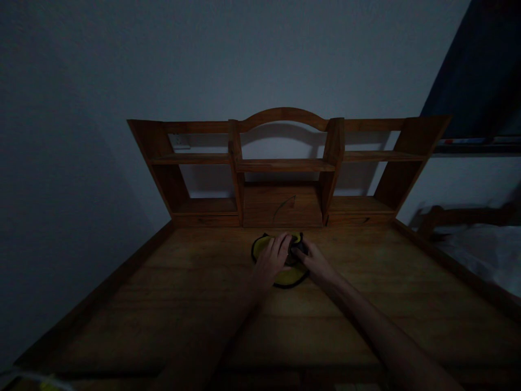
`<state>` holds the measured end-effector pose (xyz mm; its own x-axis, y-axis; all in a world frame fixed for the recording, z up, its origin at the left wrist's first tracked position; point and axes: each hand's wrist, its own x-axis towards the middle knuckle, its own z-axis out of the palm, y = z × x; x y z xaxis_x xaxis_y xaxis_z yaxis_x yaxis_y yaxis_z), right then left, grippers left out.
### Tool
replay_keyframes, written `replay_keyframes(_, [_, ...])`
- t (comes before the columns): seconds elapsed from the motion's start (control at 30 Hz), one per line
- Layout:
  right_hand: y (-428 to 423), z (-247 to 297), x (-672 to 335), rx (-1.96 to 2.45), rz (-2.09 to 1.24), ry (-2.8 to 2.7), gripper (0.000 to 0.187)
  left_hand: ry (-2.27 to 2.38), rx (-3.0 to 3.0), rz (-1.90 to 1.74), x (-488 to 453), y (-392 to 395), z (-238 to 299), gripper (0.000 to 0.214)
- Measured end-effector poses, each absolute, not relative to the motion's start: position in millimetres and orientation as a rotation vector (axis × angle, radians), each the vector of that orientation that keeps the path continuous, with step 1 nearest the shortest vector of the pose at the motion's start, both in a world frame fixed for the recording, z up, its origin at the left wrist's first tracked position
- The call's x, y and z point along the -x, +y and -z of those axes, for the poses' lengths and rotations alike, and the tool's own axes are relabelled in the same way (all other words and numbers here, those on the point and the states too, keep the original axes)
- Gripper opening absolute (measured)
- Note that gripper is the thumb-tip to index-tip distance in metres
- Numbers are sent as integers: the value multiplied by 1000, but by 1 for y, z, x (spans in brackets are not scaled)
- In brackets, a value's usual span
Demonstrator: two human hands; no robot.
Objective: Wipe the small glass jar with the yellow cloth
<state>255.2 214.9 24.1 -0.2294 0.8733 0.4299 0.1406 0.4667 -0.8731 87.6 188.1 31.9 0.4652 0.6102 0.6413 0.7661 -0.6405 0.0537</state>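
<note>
A yellow piece with a black edge (290, 278), flat and cloth-like, lies on the wooden desk below both hands. On top of it is a small dark object (296, 251), too dim to name. My left hand (272, 259) reaches over the yellow piece, its fingers curled onto the dark object's left side. From the right, my right hand (317, 262) grips the same object, thumb and fingers closed about it. The hands cover much of the dark object and part of the yellow piece.
A wooden desk (195, 293) spreads out beneath my arms, with a raised rim on each side. Behind it stands a wooden shelf unit (285, 165) with several compartments against the wall. At the right is a bed frame (464, 214) with pale bedding (480, 252). The room is dim.
</note>
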Motion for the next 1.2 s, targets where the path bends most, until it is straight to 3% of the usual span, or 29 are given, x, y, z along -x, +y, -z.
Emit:
replay_keyframes(0.23, [209,-24,-257,1108,-533,-1791,25,-1125,2499,888,-89,185,-37,75])
replay_keyframes(0.53, [204,-31,-261,1370,-127,-2032,29,-1112,2490,976,-89,193,-30,84])
replay_keyframes(0.67, [205,-29,-259,1283,-264,-2001,29,-1121,2448,933,-87,192,-32,81])
replay_keyframes(0.8, [210,-21,-253,1048,-711,-1774,28,-1147,2431,915,-85,192,-36,77])
replay_keyframes(0.93, [217,-9,-249,857,-1083,-1548,46,-1130,2515,921,-82,195,-38,75])
replay_keyframes(1.2, [211,-13,-253,1000,-748,-1694,28,-1095,2653,939,-86,194,-39,87])
